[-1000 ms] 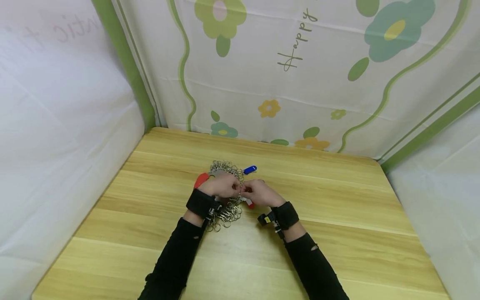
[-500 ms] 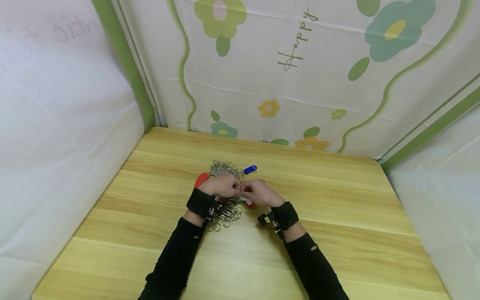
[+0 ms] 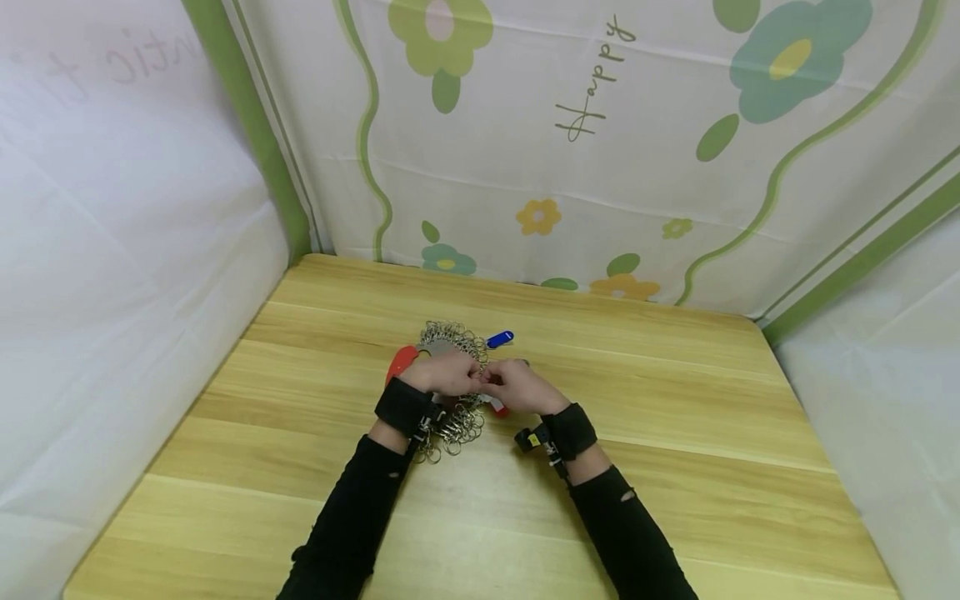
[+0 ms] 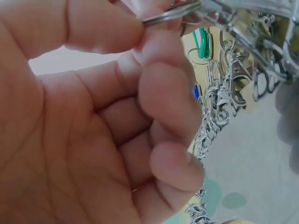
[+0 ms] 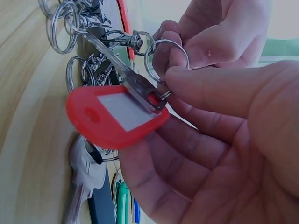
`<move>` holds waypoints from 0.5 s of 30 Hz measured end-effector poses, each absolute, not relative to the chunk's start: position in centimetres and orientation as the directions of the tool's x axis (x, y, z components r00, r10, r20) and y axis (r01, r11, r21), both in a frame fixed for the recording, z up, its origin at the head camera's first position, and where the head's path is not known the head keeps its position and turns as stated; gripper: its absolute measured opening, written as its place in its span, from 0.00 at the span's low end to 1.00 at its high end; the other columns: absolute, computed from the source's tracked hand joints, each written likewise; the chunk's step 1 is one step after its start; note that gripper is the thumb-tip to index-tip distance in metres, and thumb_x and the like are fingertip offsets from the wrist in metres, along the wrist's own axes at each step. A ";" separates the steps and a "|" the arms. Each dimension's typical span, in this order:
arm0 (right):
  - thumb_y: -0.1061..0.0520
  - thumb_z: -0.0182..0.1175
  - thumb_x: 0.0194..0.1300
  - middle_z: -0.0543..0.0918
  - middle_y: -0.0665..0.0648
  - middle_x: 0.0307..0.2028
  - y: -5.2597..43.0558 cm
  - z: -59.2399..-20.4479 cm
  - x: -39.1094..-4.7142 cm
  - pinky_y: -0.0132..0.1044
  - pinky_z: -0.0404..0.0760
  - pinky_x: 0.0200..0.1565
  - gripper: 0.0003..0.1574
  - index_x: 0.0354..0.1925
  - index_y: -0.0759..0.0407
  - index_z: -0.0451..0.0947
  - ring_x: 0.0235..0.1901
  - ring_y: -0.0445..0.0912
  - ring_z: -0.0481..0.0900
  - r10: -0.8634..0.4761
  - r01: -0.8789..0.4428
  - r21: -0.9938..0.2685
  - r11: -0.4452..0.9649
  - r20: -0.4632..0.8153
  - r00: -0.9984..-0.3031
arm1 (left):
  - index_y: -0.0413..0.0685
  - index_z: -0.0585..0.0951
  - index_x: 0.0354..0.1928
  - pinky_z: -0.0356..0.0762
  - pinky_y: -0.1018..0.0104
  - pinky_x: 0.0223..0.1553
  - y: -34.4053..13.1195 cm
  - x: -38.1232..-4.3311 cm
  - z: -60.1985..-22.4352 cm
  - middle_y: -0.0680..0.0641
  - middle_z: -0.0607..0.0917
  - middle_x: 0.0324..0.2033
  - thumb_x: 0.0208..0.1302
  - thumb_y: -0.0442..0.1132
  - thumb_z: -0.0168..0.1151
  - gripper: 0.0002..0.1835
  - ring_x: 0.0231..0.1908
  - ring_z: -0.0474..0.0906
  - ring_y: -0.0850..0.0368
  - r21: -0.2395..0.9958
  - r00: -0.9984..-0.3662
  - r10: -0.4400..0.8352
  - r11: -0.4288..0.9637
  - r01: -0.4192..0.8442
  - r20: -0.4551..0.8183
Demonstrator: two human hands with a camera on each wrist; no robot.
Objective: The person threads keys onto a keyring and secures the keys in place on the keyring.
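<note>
Both hands meet over a bunch of metal swivel clasps and rings (image 3: 461,427) on the table. My left hand (image 3: 450,372) pinches a split ring (image 4: 173,15) between thumb and index finger, its other fingers curled. In the right wrist view the same split ring (image 5: 148,64) joins a swivel clasp (image 5: 133,42). My right hand (image 3: 521,386) pinches at this ring, thumb tip against its lower side. A key (image 5: 140,88) with a red key tag (image 5: 124,114) hangs at the right fingers by a small ring. Whether that small ring is threaded onto the split ring cannot be told.
A blue key tag (image 3: 500,339) lies just beyond the hands. Another key (image 5: 88,163) and a green key tag (image 5: 122,203) show below the red one. A red-edged piece (image 3: 401,362) lies by the left wrist. A patterned cloth (image 3: 480,167) hangs behind the table.
My left hand has shifted very slightly to the right, and the fingertips of both hands are closer together. The bunch and the blue key tag have not moved.
</note>
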State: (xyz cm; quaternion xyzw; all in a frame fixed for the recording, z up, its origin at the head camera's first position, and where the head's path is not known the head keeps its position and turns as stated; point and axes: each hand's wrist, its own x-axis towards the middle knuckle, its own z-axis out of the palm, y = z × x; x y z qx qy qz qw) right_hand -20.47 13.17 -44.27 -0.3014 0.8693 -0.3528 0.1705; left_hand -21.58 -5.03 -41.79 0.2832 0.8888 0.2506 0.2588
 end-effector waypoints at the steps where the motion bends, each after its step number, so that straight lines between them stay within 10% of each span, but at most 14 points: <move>1: 0.58 0.55 0.70 0.76 0.54 0.23 13.2 -44.3 -20.5 0.30 0.67 0.23 0.10 0.33 0.62 0.77 0.16 0.38 0.65 -0.644 -0.402 -0.718 0.568 -0.085 -0.760 | 0.51 0.64 0.16 0.60 0.70 0.20 -5.0 -21.6 -41.8 0.54 0.62 0.11 0.69 0.39 0.52 0.21 0.11 0.58 0.61 0.596 -0.707 0.631 0.714 0.368 -0.320; 15: 0.60 0.55 0.69 0.79 0.59 0.28 13.4 -44.3 -20.5 0.31 0.69 0.25 0.08 0.35 0.62 0.78 0.19 0.40 0.68 -0.644 -0.390 -0.722 0.571 -0.100 -0.758 | 0.52 0.67 0.17 0.61 0.70 0.21 -5.2 -21.8 -42.0 0.55 0.64 0.12 0.67 0.39 0.54 0.18 0.12 0.60 0.62 0.590 -0.693 0.663 0.690 0.420 -0.282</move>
